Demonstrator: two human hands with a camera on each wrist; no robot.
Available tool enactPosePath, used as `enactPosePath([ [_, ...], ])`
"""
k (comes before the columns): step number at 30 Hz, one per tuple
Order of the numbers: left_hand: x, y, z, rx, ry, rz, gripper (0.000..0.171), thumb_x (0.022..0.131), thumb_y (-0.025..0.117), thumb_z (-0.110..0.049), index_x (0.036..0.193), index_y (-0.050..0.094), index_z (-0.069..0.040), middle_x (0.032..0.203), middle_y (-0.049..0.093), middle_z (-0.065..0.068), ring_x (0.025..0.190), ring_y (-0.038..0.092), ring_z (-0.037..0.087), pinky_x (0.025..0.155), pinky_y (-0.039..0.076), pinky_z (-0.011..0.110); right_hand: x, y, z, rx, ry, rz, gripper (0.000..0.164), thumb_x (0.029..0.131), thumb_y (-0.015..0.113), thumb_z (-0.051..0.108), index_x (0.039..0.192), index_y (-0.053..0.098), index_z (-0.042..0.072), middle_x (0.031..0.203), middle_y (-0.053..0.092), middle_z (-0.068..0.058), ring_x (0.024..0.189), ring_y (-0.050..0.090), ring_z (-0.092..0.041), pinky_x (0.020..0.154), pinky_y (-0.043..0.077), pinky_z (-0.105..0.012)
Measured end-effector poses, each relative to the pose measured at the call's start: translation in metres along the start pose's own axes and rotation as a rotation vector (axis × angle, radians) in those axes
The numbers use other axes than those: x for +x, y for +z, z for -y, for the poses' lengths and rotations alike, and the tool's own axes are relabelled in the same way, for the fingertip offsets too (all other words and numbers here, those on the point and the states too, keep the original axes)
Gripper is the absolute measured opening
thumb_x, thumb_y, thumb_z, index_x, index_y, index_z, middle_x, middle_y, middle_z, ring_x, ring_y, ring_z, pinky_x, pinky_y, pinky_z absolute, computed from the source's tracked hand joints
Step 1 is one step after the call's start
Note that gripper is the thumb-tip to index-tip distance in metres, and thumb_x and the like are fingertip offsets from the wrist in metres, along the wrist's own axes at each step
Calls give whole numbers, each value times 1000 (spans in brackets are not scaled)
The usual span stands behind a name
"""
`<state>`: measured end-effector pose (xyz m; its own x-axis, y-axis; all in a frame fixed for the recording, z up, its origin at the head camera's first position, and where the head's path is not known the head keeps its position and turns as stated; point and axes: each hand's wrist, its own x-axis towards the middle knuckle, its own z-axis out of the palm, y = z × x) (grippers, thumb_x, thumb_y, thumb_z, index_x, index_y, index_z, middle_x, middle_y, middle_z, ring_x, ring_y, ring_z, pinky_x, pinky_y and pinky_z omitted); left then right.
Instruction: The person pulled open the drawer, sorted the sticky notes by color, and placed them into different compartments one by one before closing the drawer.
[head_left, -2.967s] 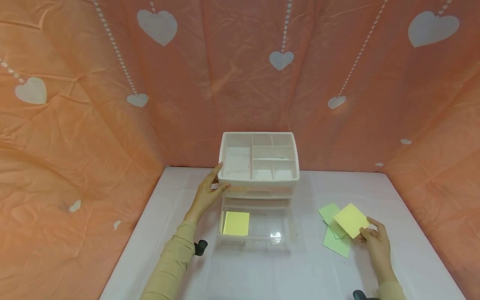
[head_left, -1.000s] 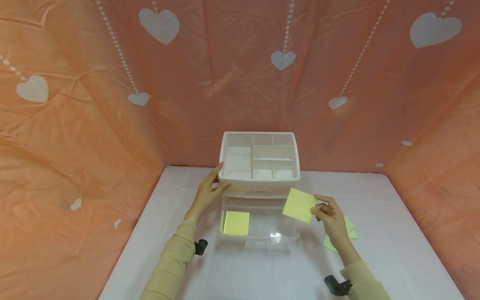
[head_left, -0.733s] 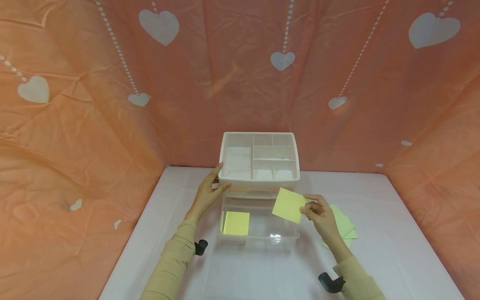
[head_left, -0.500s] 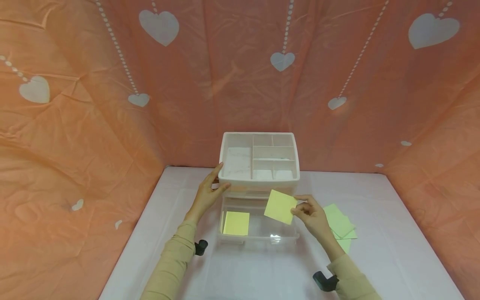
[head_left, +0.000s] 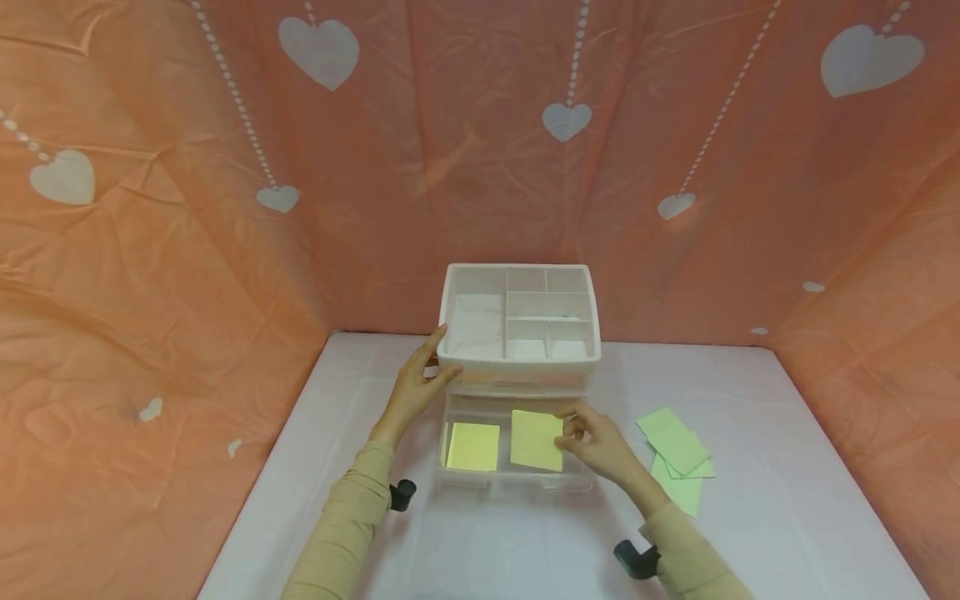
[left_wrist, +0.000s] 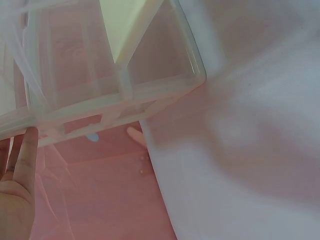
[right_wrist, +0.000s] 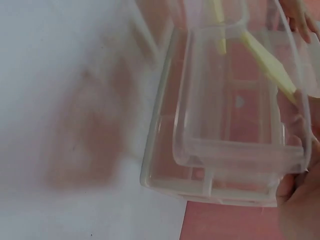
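Observation:
My left hand (head_left: 411,392) touches the left front corner of a white desk organizer (head_left: 519,363), extended fingers at its side and thumb on its front. Below its top tray, a clear drawer (head_left: 517,479) is pulled out. A yellow sticky-note pad (head_left: 474,447) lies in the drawer's left part. My right hand (head_left: 600,450) pinches a second yellow sticky-note pad (head_left: 536,440) by its right edge, inside the drawer's outline and right of the first. In the right wrist view, the held pad (right_wrist: 270,65) shows tilted behind the clear drawer wall.
Several light green sticky-note pads (head_left: 678,454) lie overlapping on the white table (head_left: 517,550), right of the organizer. The top tray has divided compartments (head_left: 547,305). An orange cloth (head_left: 495,183) with hearts hangs behind. Black wrist mounts (head_left: 637,560) stick out from both sleeves.
My right hand has brought the yellow pad leftward from the green ones, then down over the drawer, turning it squarer to the drawer. My left hand has stayed at the organizer.

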<state>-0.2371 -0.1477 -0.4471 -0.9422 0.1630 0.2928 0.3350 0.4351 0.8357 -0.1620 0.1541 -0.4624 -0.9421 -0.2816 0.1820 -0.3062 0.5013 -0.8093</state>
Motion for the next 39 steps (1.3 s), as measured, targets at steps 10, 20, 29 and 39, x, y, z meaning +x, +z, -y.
enactPosePath([
  [10,0,0,2,-15,-32,9,71,85,67,-29,145,30,-34,137,46,13,112,53,32,88,53,45,3,15,0,-305,-7,-22,29,71,78,14,97,65,11,69,59,13,73,47,-7,77,28,-32],
  [20,-8,-6,-31,-1,-50,33,69,88,64,-20,147,29,-20,136,44,20,112,52,36,90,53,45,3,21,1,-454,22,-10,31,75,76,22,101,69,9,72,60,11,85,51,-14,83,31,-40],
  [29,-9,-8,-37,-8,-54,30,69,88,65,-21,147,30,-21,136,44,20,112,52,36,90,52,47,1,21,1,-494,-42,-24,23,77,74,20,99,71,11,75,64,10,88,53,-15,82,33,-41],
  [39,-1,0,-2,-10,-33,7,70,85,67,-32,145,30,-36,129,49,13,110,54,30,87,54,43,-3,18,3,-385,-41,-49,22,80,72,19,101,71,12,80,66,8,78,51,-9,79,29,-35],
])
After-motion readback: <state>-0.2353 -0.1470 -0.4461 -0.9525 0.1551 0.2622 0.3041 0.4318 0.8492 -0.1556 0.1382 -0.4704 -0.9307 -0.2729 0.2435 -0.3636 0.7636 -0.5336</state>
